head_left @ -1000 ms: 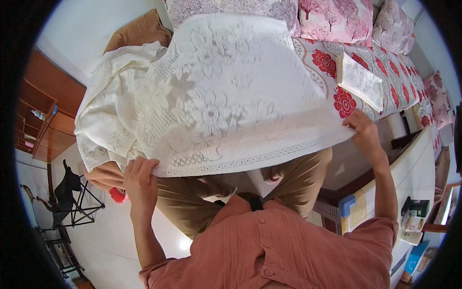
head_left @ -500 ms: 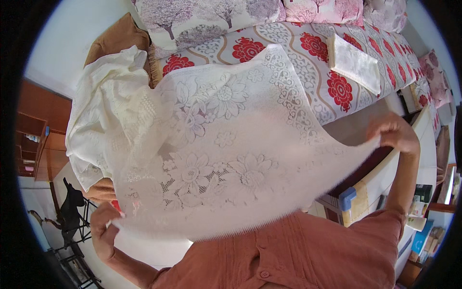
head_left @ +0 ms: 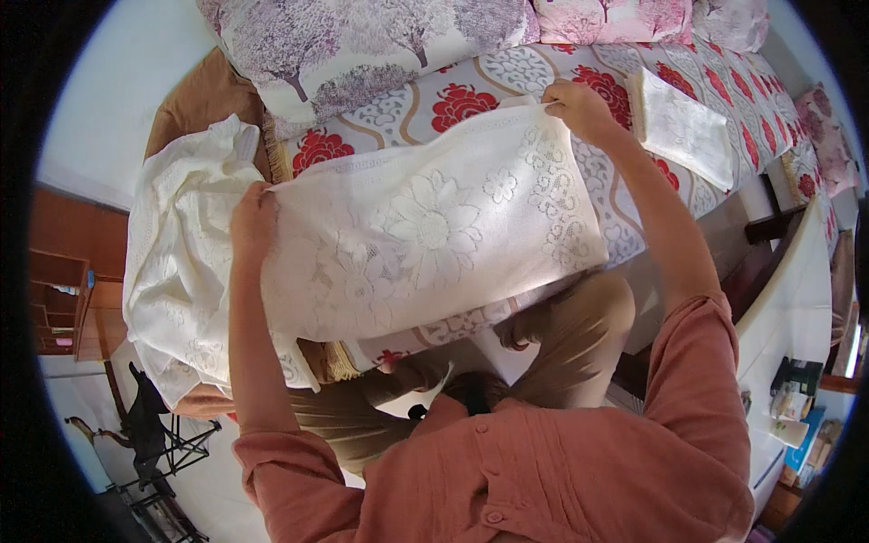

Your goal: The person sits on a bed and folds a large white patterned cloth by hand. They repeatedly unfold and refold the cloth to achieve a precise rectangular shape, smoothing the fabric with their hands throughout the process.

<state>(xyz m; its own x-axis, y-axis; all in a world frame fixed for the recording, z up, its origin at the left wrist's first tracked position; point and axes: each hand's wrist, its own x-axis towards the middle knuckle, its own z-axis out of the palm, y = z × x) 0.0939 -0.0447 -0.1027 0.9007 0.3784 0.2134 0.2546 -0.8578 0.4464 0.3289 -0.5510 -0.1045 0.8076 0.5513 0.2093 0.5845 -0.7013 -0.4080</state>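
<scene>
A white lace cloth with woven flowers lies doubled over on the seat, its folded lower edge hanging past the front. My left hand is closed on its upper left corner. At the upper right corner, my right hand pinches the edge against the seat. Beside my left arm, a crumpled white lace cloth is heaped over the brown armrest. A folded white cloth rests on the seat to the right of my right hand.
The seat cover has red flowers. Tree-print cushions line the back. A brown cushion is at the left. A white table stands at the right, and a black metal frame at the lower left.
Both hands have moved from the near edge up to the far edge, carrying the near side of the lace cloth over, so it is now doubled. My legs have come into view.
</scene>
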